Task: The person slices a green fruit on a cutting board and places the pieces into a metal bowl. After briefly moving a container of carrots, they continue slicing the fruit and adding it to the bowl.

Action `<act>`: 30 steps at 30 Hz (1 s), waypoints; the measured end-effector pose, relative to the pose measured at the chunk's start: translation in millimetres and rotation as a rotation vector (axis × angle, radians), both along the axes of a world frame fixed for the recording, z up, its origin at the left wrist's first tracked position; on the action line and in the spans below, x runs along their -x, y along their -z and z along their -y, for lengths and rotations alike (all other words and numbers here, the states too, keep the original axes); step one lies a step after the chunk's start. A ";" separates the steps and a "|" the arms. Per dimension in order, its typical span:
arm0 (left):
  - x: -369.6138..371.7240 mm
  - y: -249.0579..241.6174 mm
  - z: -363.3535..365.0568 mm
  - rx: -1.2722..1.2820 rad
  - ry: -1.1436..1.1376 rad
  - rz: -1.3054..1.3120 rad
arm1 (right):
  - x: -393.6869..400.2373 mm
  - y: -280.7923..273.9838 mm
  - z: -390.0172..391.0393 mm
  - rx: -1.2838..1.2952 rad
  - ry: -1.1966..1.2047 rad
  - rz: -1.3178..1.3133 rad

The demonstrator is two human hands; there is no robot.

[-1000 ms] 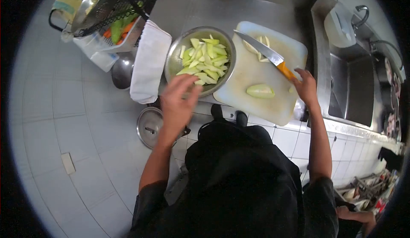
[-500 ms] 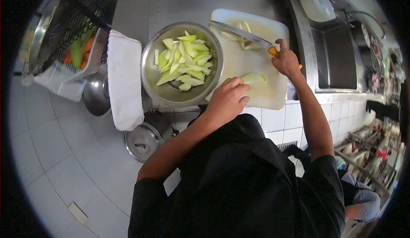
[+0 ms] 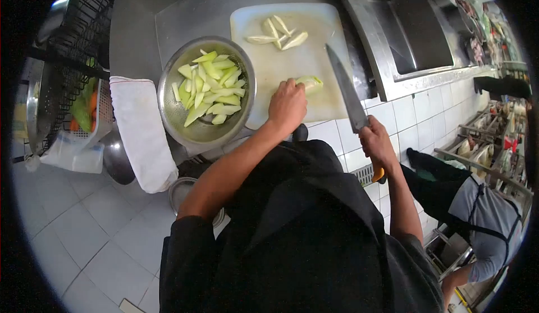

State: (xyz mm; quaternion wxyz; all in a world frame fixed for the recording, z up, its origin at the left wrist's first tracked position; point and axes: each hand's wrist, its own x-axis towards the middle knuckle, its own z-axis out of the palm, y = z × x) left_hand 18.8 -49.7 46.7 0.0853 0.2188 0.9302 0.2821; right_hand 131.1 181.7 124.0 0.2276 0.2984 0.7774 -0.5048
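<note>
One vegetable is clasped by the left hand, a knife by the right hand. Cuts could be caused if the vegetable rolled.

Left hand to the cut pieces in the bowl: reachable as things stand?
Probably yes: the cut pieces lie uncovered in the bowl beside the left hand, though it's busy steadying a vegetable.

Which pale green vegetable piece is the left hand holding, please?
The thick piece on the cutting board, under the left hand; the slimmer strips lie farther up the board, the cut pieces in the metal bowl.
</note>
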 end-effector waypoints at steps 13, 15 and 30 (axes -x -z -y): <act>0.8 30.3 -21.3 0.157 -0.137 -0.107 | -24.7 56.1 -42.4 0.000 -0.305 -0.135; -3.4 29.2 -19.6 0.157 -0.132 -0.098 | -22.5 50.4 -46.8 0.018 -0.318 -0.070; -2.7 40.3 -8.4 0.009 -0.116 -0.217 | -15.3 34.4 -52.4 -0.167 -0.551 -0.142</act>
